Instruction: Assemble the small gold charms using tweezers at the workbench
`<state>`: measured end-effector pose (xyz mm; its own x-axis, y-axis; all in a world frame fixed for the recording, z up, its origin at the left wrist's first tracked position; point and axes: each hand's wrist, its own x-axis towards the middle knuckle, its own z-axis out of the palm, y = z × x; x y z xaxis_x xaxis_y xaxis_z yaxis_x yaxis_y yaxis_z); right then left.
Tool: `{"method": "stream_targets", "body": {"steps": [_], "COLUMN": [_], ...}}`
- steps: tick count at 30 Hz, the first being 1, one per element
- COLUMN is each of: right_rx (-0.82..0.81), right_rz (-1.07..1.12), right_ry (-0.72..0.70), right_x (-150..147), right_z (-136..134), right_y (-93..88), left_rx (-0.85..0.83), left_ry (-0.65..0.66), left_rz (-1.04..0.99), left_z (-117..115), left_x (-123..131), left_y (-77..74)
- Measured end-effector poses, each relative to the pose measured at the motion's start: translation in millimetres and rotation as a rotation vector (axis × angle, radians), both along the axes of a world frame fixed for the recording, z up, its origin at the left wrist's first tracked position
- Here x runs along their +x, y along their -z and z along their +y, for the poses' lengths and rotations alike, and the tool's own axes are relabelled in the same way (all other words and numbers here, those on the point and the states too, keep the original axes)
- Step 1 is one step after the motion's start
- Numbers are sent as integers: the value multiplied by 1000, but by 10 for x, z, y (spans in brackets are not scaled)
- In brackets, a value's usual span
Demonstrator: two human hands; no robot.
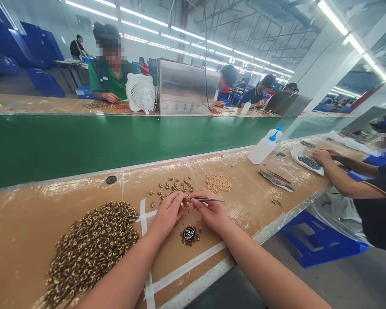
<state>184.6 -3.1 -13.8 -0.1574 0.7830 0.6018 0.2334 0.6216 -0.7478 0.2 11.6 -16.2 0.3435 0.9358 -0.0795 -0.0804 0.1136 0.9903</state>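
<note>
My left hand (169,213) is closed in a pinch at the middle of the bench, fingertips touching those of my right hand. What it pinches is too small to name. My right hand (212,214) grips metal tweezers (214,199), which point to the right. Just below both hands sits a small round black dish (189,234) with dark liquid and tan bits in it, and a wet stain around it. Beyond my hands lie scattered small brown-and-gold pieces (173,186) and a heap of tan beads (218,183). A big pile of brown-and-yellow pieces (94,253) spreads by my left arm.
White tape strips (186,268) mark the brown bench top. A black round lid (111,180) lies at the far left. White bottles with blue tips (263,150) stand at the right. A green conveyor belt (116,141) runs behind. A co-worker's hands (323,156) work at the right.
</note>
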Motion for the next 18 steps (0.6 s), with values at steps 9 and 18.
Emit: {"method": "stream_targets", "body": {"steps": [9, 18], "right_rx": [63, -313], "right_rz": [-26, 280], "right_ry": [12, -35], "right_x": [37, 8], "right_z": [52, 119], "right_y": [80, 92], "left_rx": [-34, -58], "left_ry": [26, 12], "left_rz": [17, -20], "left_z": [27, 70], "left_x": [-3, -23], "left_y": [-32, -70]}}
